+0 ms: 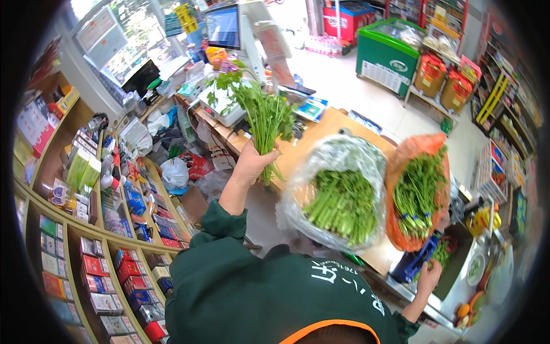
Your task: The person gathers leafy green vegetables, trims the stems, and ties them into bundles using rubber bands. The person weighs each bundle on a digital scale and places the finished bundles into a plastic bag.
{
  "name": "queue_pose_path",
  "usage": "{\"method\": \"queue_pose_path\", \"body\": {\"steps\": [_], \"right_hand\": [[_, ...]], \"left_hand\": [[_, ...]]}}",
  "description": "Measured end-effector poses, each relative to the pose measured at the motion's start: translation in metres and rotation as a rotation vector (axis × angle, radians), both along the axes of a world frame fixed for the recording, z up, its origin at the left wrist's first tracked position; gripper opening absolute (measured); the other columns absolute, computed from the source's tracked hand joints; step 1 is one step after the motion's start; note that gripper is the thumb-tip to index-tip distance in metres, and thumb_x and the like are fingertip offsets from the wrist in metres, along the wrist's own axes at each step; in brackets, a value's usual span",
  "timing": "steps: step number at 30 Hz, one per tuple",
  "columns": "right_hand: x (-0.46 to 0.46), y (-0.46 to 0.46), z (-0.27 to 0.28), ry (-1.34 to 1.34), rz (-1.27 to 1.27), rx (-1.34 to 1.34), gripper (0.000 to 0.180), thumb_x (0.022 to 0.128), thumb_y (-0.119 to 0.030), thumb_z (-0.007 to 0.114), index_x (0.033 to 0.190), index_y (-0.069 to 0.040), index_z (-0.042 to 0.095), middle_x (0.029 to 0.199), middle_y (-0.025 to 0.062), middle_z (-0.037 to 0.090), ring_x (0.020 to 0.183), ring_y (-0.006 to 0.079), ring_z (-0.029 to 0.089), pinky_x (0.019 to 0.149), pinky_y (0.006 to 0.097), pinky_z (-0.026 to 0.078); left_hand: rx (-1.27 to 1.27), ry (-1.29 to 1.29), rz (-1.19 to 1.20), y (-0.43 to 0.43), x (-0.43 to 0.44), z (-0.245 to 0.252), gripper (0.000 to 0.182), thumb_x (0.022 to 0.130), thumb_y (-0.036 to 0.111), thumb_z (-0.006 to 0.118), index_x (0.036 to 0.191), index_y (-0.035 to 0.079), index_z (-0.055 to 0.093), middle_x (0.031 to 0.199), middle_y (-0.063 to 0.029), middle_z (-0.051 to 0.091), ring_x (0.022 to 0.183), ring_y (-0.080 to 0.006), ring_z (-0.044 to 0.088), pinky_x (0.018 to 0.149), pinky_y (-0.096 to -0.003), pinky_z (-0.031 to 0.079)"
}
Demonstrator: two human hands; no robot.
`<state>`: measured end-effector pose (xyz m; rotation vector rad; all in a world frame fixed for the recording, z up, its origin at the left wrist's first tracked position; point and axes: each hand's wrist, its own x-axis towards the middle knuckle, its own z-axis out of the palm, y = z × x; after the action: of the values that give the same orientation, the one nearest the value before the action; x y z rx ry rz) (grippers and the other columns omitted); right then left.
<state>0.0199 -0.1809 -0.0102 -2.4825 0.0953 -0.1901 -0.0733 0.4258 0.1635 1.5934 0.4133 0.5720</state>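
Note:
My left hand [253, 159] grips a bunch of leafy green stems [268, 116] and holds it upright beside the counter, near a white weighing scale [225, 103]. At the right, my right hand [429, 275] is at the edge of a dark blue container [414, 262]; whether its fingers hold anything is unclear. Between the hands, a clear plastic bag [296, 189] full of green stalks [343, 202] stands open on the wooden counter. Right beside it is an orange plastic bag [393, 180] with bundled greens [419, 193], some tied with blue-purple bands.
A monitor [222, 26] stands at the counter's far end. Shelves of small boxes [96, 266] curve along the left. Plastic bags [175, 172] lie beneath the counter's left side. A metal sink edge [447, 305] with bowls is at lower right, a green chest freezer [386, 58] beyond.

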Motion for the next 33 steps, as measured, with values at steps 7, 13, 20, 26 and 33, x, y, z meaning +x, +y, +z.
{"method": "queue_pose_path", "body": {"steps": [7,13,20,26,33], "right_hand": [[-0.012,0.059,-0.022,0.004,-0.180,-0.356,0.029,0.081,-0.008,0.069,0.105,0.005,0.059,0.109,0.0222,0.055,0.105,0.0394,0.054,0.093,0.0458,0.043],[-0.038,0.136,-0.013,0.123,-0.204,-0.486,0.021,0.078,-0.012,0.069,0.091,0.000,0.058,0.094,0.0201,0.056,0.092,0.0381,0.055,0.084,0.0450,0.045],[-0.038,0.208,0.025,0.114,-0.276,-0.598,0.020,0.076,-0.012,0.069,0.087,0.001,0.059,0.091,0.0184,0.056,0.089,0.0364,0.056,0.082,0.0443,0.046],[-0.036,0.223,0.041,0.193,-0.194,-0.620,0.031,0.078,-0.028,0.073,0.092,0.000,0.074,0.086,0.0189,0.072,0.083,0.0319,0.070,0.083,0.0410,0.053],[-0.038,0.249,0.048,0.119,-0.163,-0.644,0.037,0.082,-0.036,0.070,0.086,0.000,0.074,0.081,0.0199,0.071,0.078,0.0358,0.069,0.078,0.0419,0.054]], "left_hand": [[-0.013,0.046,0.166,0.187,0.009,-0.067,0.039,0.075,0.003,0.070,0.111,0.002,0.055,0.092,-0.0033,0.060,0.083,-0.0131,0.058,0.075,-0.0276,0.047],[-0.176,0.009,0.096,0.335,0.062,-0.080,0.036,0.076,-0.001,0.068,0.111,0.001,0.057,0.093,-0.0044,0.061,0.081,-0.0158,0.059,0.071,-0.0304,0.048],[-0.776,-0.351,-0.077,0.501,0.138,-0.093,0.042,0.083,0.002,0.068,0.124,0.006,0.060,0.097,-0.0081,0.064,0.081,-0.0205,0.062,0.074,-0.0366,0.054],[-0.441,0.142,0.535,0.552,0.158,-0.152,0.045,0.074,0.011,0.077,0.110,-0.007,0.057,0.105,-0.0183,0.064,0.084,-0.0286,0.066,0.075,-0.0393,0.055],[0.269,0.672,0.661,0.560,0.123,-0.149,0.085,0.072,0.058,0.072,0.116,-0.013,0.054,0.118,-0.0287,0.058,0.119,-0.0392,0.049,0.101,-0.0436,0.043]]}}
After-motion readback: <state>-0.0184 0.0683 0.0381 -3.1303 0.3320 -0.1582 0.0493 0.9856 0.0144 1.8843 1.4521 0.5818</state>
